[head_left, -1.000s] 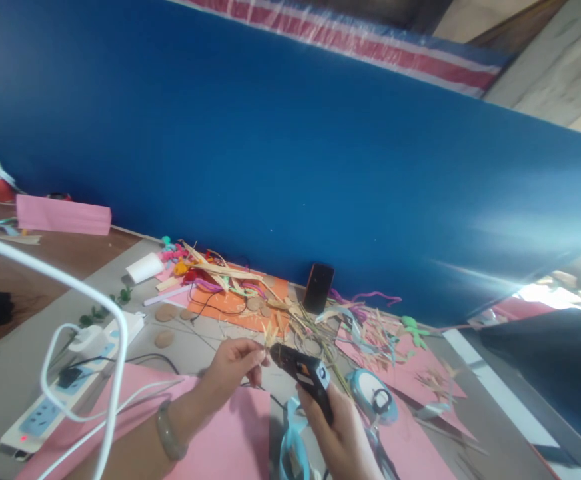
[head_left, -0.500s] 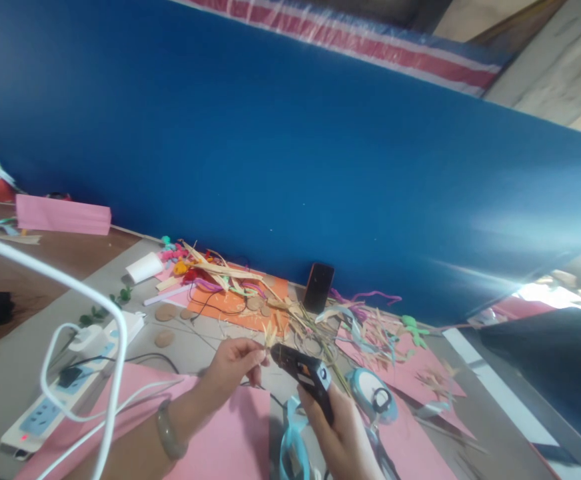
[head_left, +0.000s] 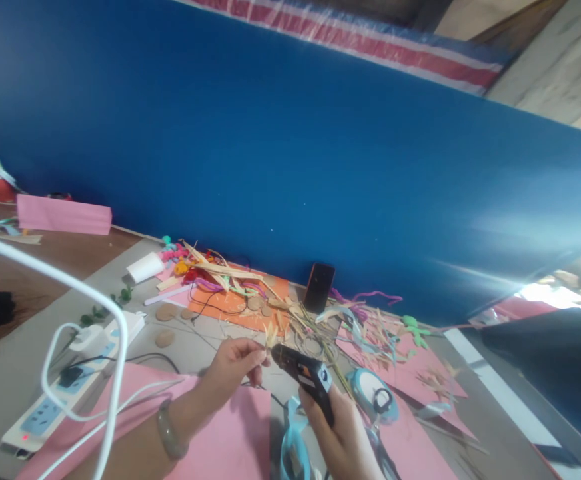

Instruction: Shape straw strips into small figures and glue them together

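Observation:
My left hand (head_left: 238,365), with a bangle on its wrist, pinches a small pale straw-like flower (head_left: 270,333) between thumb and fingertips. My right hand (head_left: 338,427) is wrapped round the grip of a black glue gun (head_left: 305,375). The gun's nozzle points left and meets the base of the flower; whether it touches cannot be made out. Below the hands lies pink paper (head_left: 235,433). A light blue tape roll (head_left: 294,447) lies close to my right hand, and a round blue-and-white object (head_left: 370,393) is just right of it.
A white power strip (head_left: 65,387) with plugs and a looping white cable (head_left: 118,373) occupies the left. Behind the hands are orange paper (head_left: 215,310), dried strips (head_left: 230,272), wooden discs (head_left: 165,311) and an upright phone (head_left: 319,288). A blue partition (head_left: 290,147) closes off the back.

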